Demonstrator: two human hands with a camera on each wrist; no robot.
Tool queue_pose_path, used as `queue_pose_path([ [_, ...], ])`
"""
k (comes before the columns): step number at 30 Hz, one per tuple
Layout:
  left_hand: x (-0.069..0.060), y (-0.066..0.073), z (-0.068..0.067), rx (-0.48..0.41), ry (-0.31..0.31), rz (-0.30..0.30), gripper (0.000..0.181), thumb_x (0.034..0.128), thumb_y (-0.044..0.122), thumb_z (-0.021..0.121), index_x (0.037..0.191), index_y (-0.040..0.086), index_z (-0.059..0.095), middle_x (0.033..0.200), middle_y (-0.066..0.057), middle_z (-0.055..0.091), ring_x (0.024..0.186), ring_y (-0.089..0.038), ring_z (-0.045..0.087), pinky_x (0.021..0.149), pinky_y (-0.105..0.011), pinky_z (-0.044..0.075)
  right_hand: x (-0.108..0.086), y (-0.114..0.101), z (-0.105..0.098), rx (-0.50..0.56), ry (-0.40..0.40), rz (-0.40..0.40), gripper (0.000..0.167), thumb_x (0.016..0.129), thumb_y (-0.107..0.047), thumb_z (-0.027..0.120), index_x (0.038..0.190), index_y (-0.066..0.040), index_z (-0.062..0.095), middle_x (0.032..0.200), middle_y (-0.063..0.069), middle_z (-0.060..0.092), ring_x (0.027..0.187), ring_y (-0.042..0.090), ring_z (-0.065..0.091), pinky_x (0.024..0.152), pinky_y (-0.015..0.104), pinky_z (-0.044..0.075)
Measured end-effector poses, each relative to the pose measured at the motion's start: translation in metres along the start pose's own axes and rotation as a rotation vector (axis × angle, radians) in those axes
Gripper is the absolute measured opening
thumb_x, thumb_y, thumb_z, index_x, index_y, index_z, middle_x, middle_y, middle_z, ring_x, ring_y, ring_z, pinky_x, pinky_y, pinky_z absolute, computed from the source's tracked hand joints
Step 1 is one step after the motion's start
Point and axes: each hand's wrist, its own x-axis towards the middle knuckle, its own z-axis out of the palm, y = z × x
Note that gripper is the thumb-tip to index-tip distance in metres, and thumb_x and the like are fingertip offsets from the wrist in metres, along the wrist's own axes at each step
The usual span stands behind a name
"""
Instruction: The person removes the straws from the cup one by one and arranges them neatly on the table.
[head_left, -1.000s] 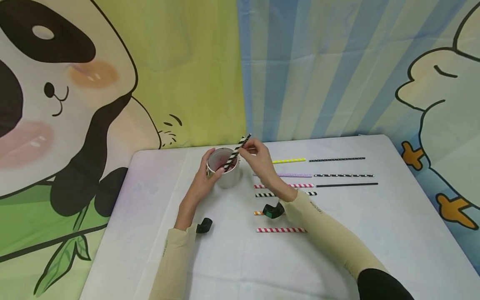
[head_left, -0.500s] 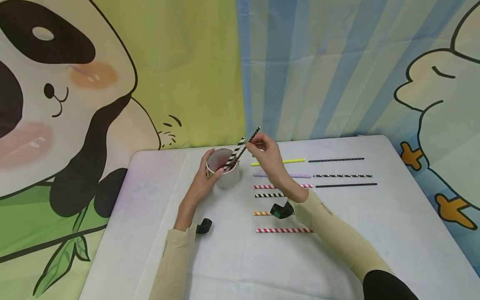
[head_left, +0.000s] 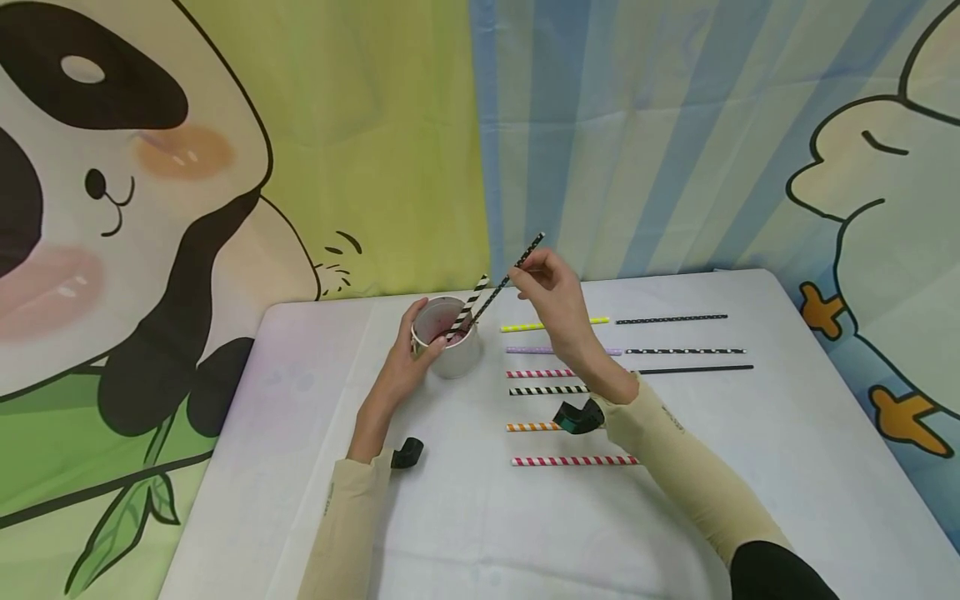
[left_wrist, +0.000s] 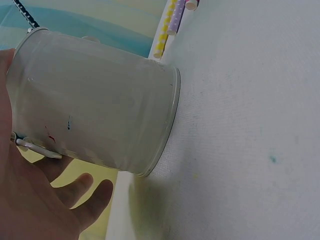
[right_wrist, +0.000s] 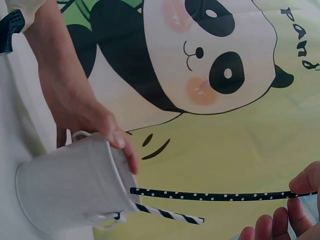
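My left hand point(head_left: 405, 358) holds a small white bucket point(head_left: 459, 360) by its rim, thumb over the near edge. The bucket tilts slightly on the table, its mouth toward me. A black-and-white striped straw point(head_left: 468, 307) leans inside, its top sticking out. My right hand point(head_left: 558, 304) pinches a black straw with white dots point(head_left: 495, 294) near its upper end. In the right wrist view the lower end of the dotted straw point(right_wrist: 215, 196) shows at the bucket's mouth, beside the striped straw point(right_wrist: 170, 214). The left wrist view shows the bucket's side point(left_wrist: 95, 100) close up.
Several straws lie in rows to the right on the white table point(head_left: 465, 533): yellow point(head_left: 521, 327), purple point(head_left: 540, 351), pink-striped point(head_left: 536, 374), black-striped point(head_left: 547, 390), orange-striped point(head_left: 532, 427), red-striped point(head_left: 573, 461). Dotted black straws point(head_left: 671, 319) and a plain black one point(head_left: 697, 369) lie further right.
My right hand has moved up and to the right, drawing the dotted straw away from the striped one and largely out of the bucket. My left hand and the bucket stay put.
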Motion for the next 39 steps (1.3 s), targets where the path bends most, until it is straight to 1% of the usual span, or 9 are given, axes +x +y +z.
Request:
queue_pose_path([
  [3, -0.001, 0.001, -0.001, -0.008, -0.009, -0.015, 0.073, 0.0985, 0.040, 0.062, 0.155, 0.051, 0.017, 0.161, -0.003, 0.034, 0.150, -0.031, 0.030, 0.117, -0.065, 0.023, -0.002, -0.007, -0.002, 0.008, -0.002, -0.004, 0.010, 0.096, -0.013, 0.066, 0.099, -0.011, 0.057, 0.094, -0.001, 0.060, 0.085, 0.014, 0.058, 0.080, 0.028, 0.051],
  [7, -0.001, 0.002, -0.001, -0.016, -0.015, -0.005, 0.075, 0.0994, 0.034, 0.062, 0.158, 0.043, 0.015, 0.163, -0.006, 0.031, 0.152, -0.032, 0.026, 0.119, -0.065, 0.020, -0.006, -0.014, -0.007, 0.007, -0.007, -0.013, 0.009, 0.095, -0.013, 0.066, 0.098, -0.012, 0.057, 0.095, 0.000, 0.059, 0.086, 0.014, 0.058, 0.082, 0.032, 0.051],
  [14, -0.001, 0.002, 0.001, 0.007, -0.004, 0.011, 0.072, 0.0992, 0.038, 0.061, 0.154, 0.051, 0.017, 0.162, 0.001, 0.033, 0.152, -0.026, 0.027, 0.120, -0.062, 0.021, -0.010, -0.019, -0.019, -0.042, -0.023, -0.025, 0.009, 0.096, -0.012, 0.065, 0.101, -0.011, 0.057, 0.100, 0.001, 0.056, 0.089, 0.017, 0.056, 0.082, 0.031, 0.050],
  [19, -0.001, 0.002, 0.000, 0.021, 0.004, 0.019, 0.071, 0.0983, 0.042, 0.061, 0.154, 0.050, 0.018, 0.160, 0.000, 0.035, 0.150, -0.027, 0.030, 0.120, -0.062, 0.023, -0.014, -0.021, -0.027, -0.085, -0.037, -0.034, 0.010, 0.096, -0.014, 0.065, 0.103, -0.010, 0.058, 0.102, 0.001, 0.056, 0.095, 0.018, 0.056, 0.087, 0.032, 0.047],
  [22, 0.000, 0.001, 0.000, 0.026, 0.004, 0.020, 0.072, 0.0978, 0.045, 0.061, 0.155, 0.049, 0.018, 0.160, -0.002, 0.036, 0.150, -0.029, 0.031, 0.119, -0.062, 0.023, -0.015, -0.022, -0.031, -0.140, -0.049, -0.051, 0.012, 0.096, -0.017, 0.066, 0.103, -0.010, 0.059, 0.103, 0.000, 0.057, 0.100, 0.019, 0.058, 0.089, 0.030, 0.047],
  [27, 0.001, 0.001, 0.000, 0.031, 0.003, 0.018, 0.072, 0.0972, 0.047, 0.061, 0.154, 0.052, 0.017, 0.160, -0.002, 0.036, 0.150, -0.029, 0.031, 0.119, -0.063, 0.023, -0.017, -0.022, -0.039, -0.288, -0.083, -0.064, 0.015, 0.096, -0.021, 0.066, 0.104, -0.009, 0.061, 0.105, 0.001, 0.060, 0.101, 0.018, 0.059, 0.087, 0.029, 0.049],
  [30, 0.001, 0.001, 0.000, 0.025, 0.005, 0.014, 0.071, 0.0969, 0.047, 0.061, 0.153, 0.052, 0.018, 0.159, -0.002, 0.036, 0.149, -0.029, 0.032, 0.118, -0.063, 0.023, -0.018, -0.022, -0.043, -0.364, -0.118, -0.075, 0.015, 0.096, -0.021, 0.066, 0.104, -0.009, 0.061, 0.105, 0.002, 0.060, 0.099, 0.017, 0.060, 0.087, 0.032, 0.049],
  [36, 0.001, 0.001, -0.001, 0.012, 0.002, 0.025, 0.072, 0.0979, 0.041, 0.061, 0.157, 0.044, 0.019, 0.160, -0.007, 0.036, 0.150, -0.032, 0.030, 0.118, -0.065, 0.021, -0.023, -0.021, -0.050, -0.510, -0.180, -0.121, 0.011, 0.096, -0.018, 0.065, 0.104, -0.011, 0.061, 0.104, 0.002, 0.061, 0.097, 0.015, 0.058, 0.088, 0.040, 0.050],
  [39, 0.000, 0.002, 0.000, 0.007, 0.002, 0.028, 0.072, 0.0982, 0.039, 0.061, 0.157, 0.042, 0.020, 0.160, -0.007, 0.036, 0.150, -0.032, 0.029, 0.118, -0.065, 0.020, -0.026, -0.021, -0.054, -0.569, -0.199, -0.138, 0.009, 0.095, -0.017, 0.064, 0.103, -0.013, 0.061, 0.103, 0.002, 0.060, 0.098, 0.017, 0.057, 0.087, 0.042, 0.048],
])
